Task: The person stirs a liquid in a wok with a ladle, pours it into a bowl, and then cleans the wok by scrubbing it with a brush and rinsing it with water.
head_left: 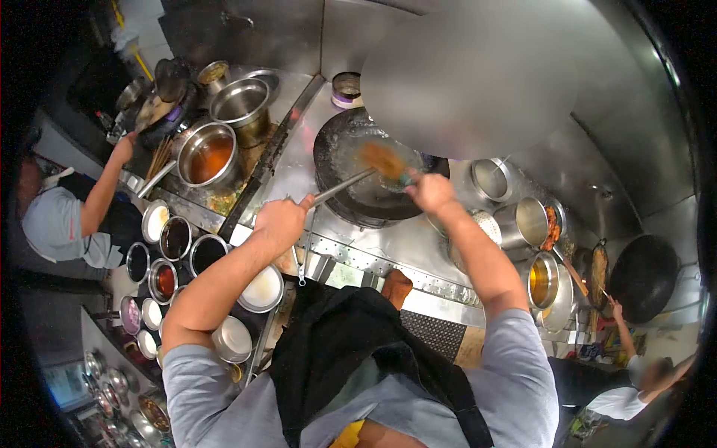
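A large black wok (335,142) with watery liquid in it sits on the steel range before me. My left hand (280,222) is closed around a long metal handle (342,187) that reaches over the wok's near left side. The head of that utensil cannot be made out behind the brush. Over the wok, my right hand (433,194) grips a brown bristle brush (381,158) with a teal band near the hand. Motion blurs its bristles, which are close to the end of the metal handle.
Left stand a pot of reddish-brown liquid (209,159), an empty steel pot (240,101) and several seasoning bowls (260,290). Right are a steel pot (523,222), a pot of yellow oil (541,280) and another wok (644,278). A co-worker (63,220) works left, another (616,384) right.
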Tool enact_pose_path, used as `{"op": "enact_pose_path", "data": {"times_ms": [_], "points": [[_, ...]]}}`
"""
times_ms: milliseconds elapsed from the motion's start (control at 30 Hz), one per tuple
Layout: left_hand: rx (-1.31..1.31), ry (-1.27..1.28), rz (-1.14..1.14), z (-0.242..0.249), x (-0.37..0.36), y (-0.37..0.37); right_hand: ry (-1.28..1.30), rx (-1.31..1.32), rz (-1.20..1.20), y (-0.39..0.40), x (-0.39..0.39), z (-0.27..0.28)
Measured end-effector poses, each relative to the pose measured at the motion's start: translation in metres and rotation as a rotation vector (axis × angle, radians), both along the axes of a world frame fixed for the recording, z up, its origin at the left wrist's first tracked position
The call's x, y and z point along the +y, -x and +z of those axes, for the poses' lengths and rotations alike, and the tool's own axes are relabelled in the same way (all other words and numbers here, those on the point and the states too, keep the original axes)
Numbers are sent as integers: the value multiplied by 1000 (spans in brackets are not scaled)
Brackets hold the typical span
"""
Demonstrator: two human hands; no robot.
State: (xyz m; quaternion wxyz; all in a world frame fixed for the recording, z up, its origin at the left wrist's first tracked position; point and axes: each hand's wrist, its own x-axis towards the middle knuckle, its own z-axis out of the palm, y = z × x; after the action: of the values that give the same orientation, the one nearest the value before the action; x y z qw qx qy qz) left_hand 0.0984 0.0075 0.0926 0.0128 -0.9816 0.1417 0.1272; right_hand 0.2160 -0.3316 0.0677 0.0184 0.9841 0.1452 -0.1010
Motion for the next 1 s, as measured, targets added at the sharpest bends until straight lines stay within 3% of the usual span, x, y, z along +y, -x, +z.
{"op": "enact_pose_path", "data": {"times_ms": [100, 133, 200, 267, 367, 467, 533, 600, 667, 733, 800, 867, 933, 1000], "points": [[-127, -82, -9, -7, 14, 9, -10, 20, -106, -7, -8, 50], [-170, -152, -11, -10, 16, 12, -10, 27, -112, 1, -6, 44], [-126, -109, 41, -13, 18, 11, -370, 9, 29, 15, -1, 37], [-84, -82, 96, -18, 26, 15, -141, 199, 23, 25, 8, 39], [-119, 15, 65, -35, 37, 22, 3, 89, -175, -21, -29, 11], [49, 155, 118, -41, 45, 31, -238, 11, -247, -5, -31, 20], [315, 633, 308, -47, 21, 37, -351, -4, -273, 0, -26, -2], [502, 839, 431, -42, 11, 39, -362, -27, -308, -14, -33, -30], [439, 825, 361, -77, 14, 43, -242, -31, -387, -24, -40, -18], [39, 698, 282, -114, 5, 50, -261, -81, -372, -26, -47, -22], [171, 671, 402, -114, -16, 40, -366, -77, -466, -12, -24, -6], [209, 812, 428, -147, -43, 37, -450, -73, -408, -3, -4, -11], [813, 1411, 798, -86, -58, 43, -523, -38, -350, -7, 7, -27], [1134, 2097, 939, -81, -72, 57, -381, 41, -212, -17, 11, -58]]}}
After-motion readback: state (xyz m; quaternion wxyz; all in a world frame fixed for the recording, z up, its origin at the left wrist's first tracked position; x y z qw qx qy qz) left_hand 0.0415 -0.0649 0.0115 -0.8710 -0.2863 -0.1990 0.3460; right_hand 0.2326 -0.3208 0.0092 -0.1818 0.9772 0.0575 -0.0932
